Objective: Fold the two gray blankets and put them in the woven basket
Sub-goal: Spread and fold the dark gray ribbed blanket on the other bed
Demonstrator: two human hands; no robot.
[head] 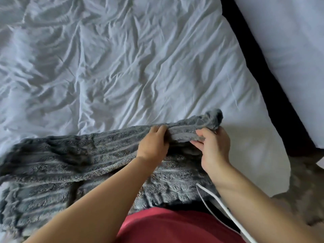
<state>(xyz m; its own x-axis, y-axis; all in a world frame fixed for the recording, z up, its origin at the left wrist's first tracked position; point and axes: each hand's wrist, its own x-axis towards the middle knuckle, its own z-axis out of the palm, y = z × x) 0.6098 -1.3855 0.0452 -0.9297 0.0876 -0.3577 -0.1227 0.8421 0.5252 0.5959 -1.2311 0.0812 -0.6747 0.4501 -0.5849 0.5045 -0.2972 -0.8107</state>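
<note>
Gray blanket (73, 160) in both hands' grip

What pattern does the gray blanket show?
Raised ribbed stripes across the plush gray blanket, in the head view.

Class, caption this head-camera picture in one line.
Both hands, left and right, grip a gray blanket's edge over a white bed.

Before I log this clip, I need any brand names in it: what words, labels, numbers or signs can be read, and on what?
None: no readable text shows anywhere.
The gray blanket, pinched at its edge by the left hand and right hand, shows no tag.
The white sheet, red shirt and white cable are plain.
</note>
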